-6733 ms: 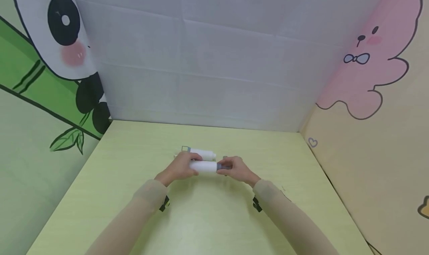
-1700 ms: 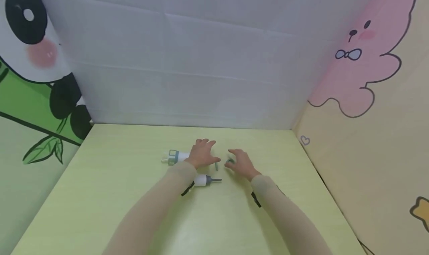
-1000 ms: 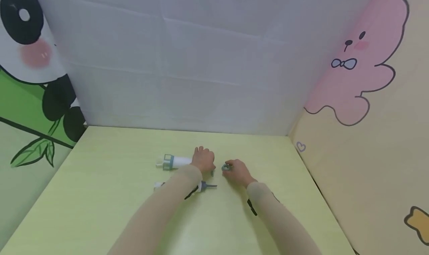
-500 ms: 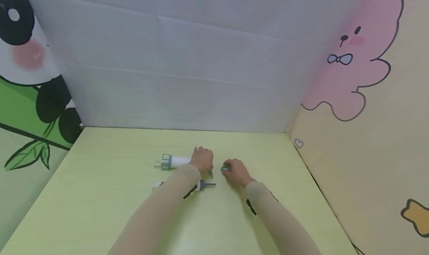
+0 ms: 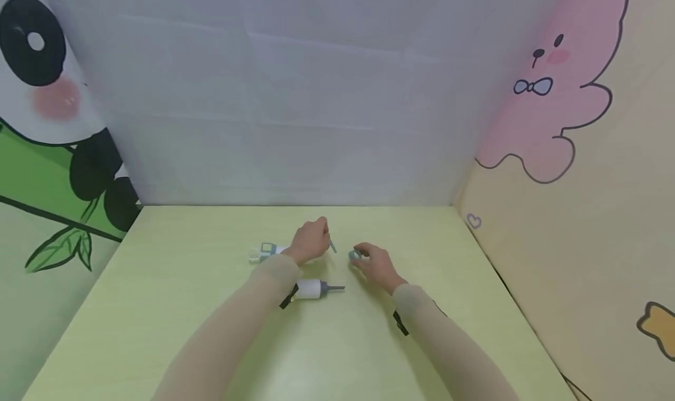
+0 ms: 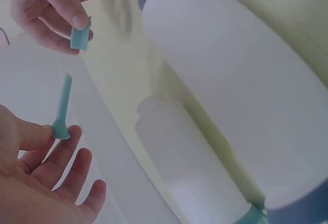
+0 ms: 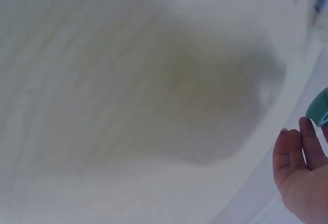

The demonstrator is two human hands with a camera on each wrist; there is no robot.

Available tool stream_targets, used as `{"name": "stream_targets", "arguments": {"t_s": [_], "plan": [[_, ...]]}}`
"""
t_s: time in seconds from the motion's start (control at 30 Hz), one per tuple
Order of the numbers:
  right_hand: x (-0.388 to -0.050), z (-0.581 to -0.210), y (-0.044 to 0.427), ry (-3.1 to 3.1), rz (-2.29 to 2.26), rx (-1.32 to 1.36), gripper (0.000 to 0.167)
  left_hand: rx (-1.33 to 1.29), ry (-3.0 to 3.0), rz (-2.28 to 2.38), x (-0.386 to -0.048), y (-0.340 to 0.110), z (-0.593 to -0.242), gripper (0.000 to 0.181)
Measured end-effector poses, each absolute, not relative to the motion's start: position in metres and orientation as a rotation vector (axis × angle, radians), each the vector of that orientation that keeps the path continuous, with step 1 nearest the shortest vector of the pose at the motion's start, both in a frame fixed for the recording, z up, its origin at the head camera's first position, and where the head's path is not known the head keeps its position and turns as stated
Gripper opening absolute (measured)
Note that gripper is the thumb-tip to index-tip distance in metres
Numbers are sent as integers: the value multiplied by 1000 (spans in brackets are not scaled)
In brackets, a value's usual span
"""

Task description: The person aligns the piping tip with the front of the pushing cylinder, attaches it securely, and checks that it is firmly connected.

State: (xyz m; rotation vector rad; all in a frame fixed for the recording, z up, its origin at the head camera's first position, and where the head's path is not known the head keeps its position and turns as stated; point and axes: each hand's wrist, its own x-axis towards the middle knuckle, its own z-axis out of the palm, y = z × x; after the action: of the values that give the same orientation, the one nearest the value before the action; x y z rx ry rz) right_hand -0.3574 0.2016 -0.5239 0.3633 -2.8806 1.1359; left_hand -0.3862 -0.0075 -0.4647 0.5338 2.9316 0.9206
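Observation:
My left hand pinches a slim teal nozzle by its flared base, between thumb and index finger. Its narrow end points toward my right hand, which holds a short teal ring between thumb and fingers. Nozzle and ring are apart. In the right wrist view only part of the ring shows at the edge. Below the left hand lies a white bottle with a blue-grey nozzle, partly hidden by the sleeve. Behind it lies a second white bottle with a teal collar, its other end behind the left hand.
The pale yellow tabletop carries both bottles on their sides. A white sheet rises at its back edge, and walls with cartoon drawings stand at left and right.
Earlier, both hands gripped the bottle with the blue-grey nozzle; it now lies on the table. The right hand has taken the teal ring. The left has just raised the teal nozzle.

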Motion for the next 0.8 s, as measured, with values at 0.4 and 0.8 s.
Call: {"name": "stream_targets", "arguments": {"t_s": [0.4, 0.8], "plan": [[-344, -486, 182, -2725, 1324, 494, 38, 440, 2890, 1454, -373, -26, -460, 23], [-335, -472, 171, -2703, 1398, 529, 39, 374, 2823, 1568, -357, -43, -461, 24]]}}
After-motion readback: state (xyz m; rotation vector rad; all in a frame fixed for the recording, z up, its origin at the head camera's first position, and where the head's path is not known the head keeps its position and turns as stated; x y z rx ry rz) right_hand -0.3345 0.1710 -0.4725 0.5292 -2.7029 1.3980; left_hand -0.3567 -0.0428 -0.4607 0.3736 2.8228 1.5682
